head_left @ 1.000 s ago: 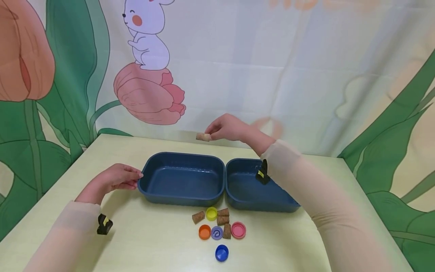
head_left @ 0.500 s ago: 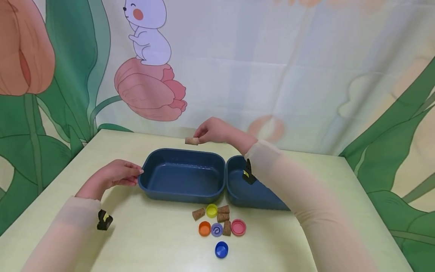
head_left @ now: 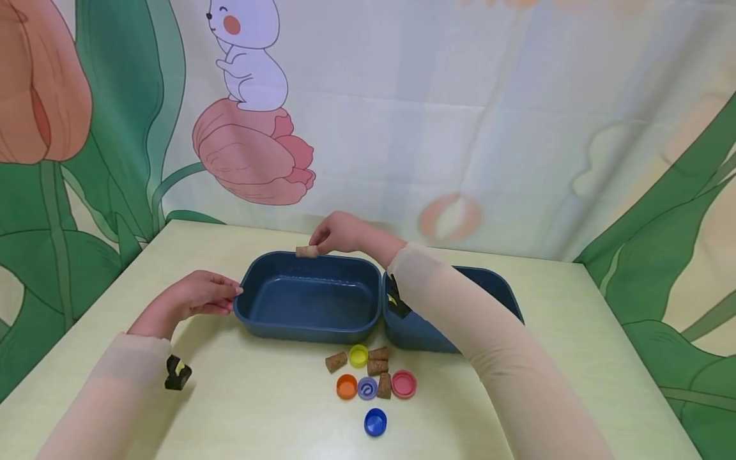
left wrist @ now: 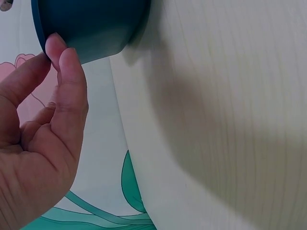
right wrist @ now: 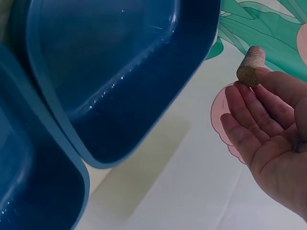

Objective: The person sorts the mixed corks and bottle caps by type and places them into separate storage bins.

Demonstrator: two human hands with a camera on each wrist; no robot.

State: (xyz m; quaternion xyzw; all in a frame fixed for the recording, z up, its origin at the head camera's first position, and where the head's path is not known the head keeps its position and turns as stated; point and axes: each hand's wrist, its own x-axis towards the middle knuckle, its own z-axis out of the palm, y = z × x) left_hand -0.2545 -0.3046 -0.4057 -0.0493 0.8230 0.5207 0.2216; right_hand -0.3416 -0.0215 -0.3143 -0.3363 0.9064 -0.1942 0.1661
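Note:
Between thumb and fingers my right hand (head_left: pixel 342 232) pinches a cork (head_left: pixel 306 252), held level near the far rim of the left blue bin (head_left: pixel 313 335). In the right wrist view the cork (right wrist: pixel 251 66) sticks out past the fingertips, away from the bin wall. My left hand (head_left: pixel 204 294) pinches the same bin's left rim, thumb over the edge and fingers outside, as the left wrist view also shows for the hand (left wrist: pixel 53 110) and bin (left wrist: pixel 91 33). No objects lie inside this bin.
A second blue bin (head_left: pixel 420 335) stands against the first on the right, partly under my right sleeve. In front lie several corks (head_left: pixel 336 362) and a yellow cap (head_left: pixel 358 356), orange cap (head_left: pixel 347 387), purple cap (head_left: pixel 367 388), pink cap (head_left: pixel 404 384) and blue cap (head_left: pixel 375 422).
My right hand has moved left and down with the cork, from behind the bins to the left bin's far rim. My left hand stays on the rim.

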